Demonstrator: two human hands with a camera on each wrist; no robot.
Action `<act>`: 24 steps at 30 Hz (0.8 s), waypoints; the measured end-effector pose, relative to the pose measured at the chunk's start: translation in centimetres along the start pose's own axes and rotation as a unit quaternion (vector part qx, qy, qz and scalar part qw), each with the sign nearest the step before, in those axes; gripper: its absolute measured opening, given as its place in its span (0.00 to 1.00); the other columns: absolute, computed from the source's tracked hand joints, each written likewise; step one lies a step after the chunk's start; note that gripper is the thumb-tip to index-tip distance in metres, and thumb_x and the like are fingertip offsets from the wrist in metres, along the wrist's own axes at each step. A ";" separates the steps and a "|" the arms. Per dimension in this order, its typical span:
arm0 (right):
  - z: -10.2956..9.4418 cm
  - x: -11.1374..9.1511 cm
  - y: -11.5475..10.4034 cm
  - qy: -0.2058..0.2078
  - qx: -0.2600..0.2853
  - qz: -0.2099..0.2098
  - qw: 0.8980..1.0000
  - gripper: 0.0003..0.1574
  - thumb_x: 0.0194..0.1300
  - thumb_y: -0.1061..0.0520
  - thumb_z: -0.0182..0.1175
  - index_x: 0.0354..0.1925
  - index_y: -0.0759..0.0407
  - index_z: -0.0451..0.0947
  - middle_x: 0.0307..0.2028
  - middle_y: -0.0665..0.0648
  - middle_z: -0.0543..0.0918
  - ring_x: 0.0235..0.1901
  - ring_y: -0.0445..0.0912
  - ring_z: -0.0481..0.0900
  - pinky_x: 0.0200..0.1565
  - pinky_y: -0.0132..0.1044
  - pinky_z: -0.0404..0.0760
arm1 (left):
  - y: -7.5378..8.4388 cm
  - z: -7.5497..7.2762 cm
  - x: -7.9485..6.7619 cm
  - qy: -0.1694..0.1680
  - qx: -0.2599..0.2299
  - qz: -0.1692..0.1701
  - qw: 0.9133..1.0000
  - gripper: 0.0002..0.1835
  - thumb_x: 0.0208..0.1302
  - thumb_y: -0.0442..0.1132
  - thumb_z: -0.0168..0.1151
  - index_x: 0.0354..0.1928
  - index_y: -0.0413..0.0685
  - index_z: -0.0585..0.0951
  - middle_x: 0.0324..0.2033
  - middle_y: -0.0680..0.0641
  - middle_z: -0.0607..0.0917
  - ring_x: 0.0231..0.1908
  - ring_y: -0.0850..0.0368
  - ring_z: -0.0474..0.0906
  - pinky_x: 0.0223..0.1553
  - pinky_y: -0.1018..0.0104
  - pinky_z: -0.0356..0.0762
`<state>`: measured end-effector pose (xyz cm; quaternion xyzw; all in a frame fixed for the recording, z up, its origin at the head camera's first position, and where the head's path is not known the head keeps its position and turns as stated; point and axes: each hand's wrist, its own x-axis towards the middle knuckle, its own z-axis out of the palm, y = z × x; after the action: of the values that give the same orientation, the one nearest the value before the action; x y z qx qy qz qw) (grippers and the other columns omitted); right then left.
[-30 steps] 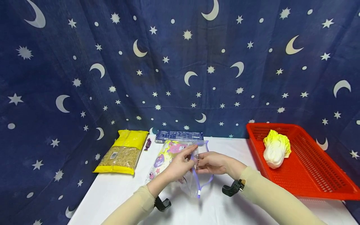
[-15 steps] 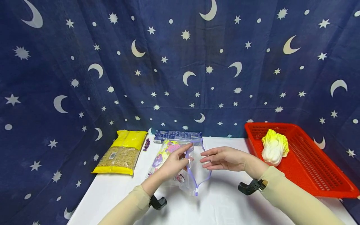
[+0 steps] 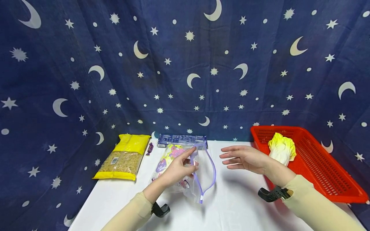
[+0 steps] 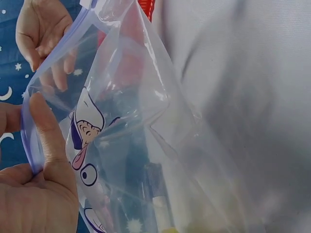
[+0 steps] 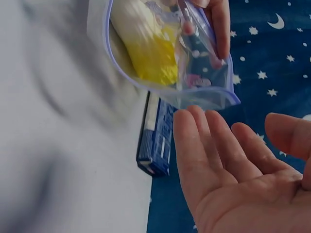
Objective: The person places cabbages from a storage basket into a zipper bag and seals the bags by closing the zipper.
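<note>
A clear zip bag (image 3: pixel 162 165) with colourful cartoon prints and a purple zip edge lies at the middle of the table, its mouth gaping to the right. My left hand (image 3: pixel 179 168) pinches the near side of that mouth between thumb and fingers. In the left wrist view the thumb (image 4: pixel 47 131) lies against the clear film. Something white and yellow (image 5: pixel 155 53) shows within the bag mouth in the right wrist view; I cannot tell what it is. To the right of the bag, my right hand (image 3: pixel 245 157) hovers with fingers extended, touching nothing.
A red plastic basket (image 3: pixel 326 163) stands at the right with a napa cabbage (image 3: pixel 281 149) in it. At the left lies a yellow-and-clear pasta-like package (image 3: pixel 122 157), near a purple wrapped candy (image 3: pixel 150 149). A flat blue box (image 3: pixel 182 140) lies at the back, behind the bag.
My right hand has left the bag mouth and moved right, its fingers straightening. The mouth has widened. My left hand keeps its pinch and has shifted slightly left.
</note>
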<state>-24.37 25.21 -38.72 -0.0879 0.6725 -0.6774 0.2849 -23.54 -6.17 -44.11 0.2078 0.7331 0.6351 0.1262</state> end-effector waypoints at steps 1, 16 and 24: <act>-0.3 -0.2 0.0 0.005 -0.001 -0.003 1.000 0.32 0.78 0.57 0.55 0.72 0.72 0.63 0.60 0.63 0.81 0.54 0.55 0.84 0.58 0.51 0.79 | 0.0 0.0 0.0 -0.002 -0.001 0.001 1.000 0.43 0.63 0.37 0.70 0.79 0.53 0.63 0.41 0.43 0.83 0.39 0.52 0.81 0.37 0.54 0.87; -4.5 -4.4 -0.6 0.052 -0.006 -0.031 0.998 0.37 0.80 0.55 0.52 0.76 0.71 0.55 0.60 0.58 0.82 0.58 0.54 0.82 0.61 0.51 0.76 | -0.1 -0.6 -0.5 -0.039 0.030 0.015 0.999 0.47 0.61 0.29 0.66 0.81 0.52 0.57 0.66 0.43 0.72 0.55 0.51 0.78 0.41 0.59 0.86; -6.7 -6.6 -0.9 0.077 0.028 -0.039 0.996 0.22 0.81 0.55 0.51 0.68 0.56 0.71 0.58 0.52 0.84 0.57 0.52 0.83 0.60 0.48 0.76 | 0.0 -0.9 -0.8 -0.038 0.068 0.013 0.997 0.48 0.62 0.34 0.68 0.81 0.55 0.57 0.73 0.46 0.67 0.58 0.52 0.75 0.48 0.66 0.83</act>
<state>-22.54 34.30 -36.65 -0.0537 0.6695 -0.7112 0.2073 -23.23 -7.32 -44.04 0.2499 0.7663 0.5772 0.1315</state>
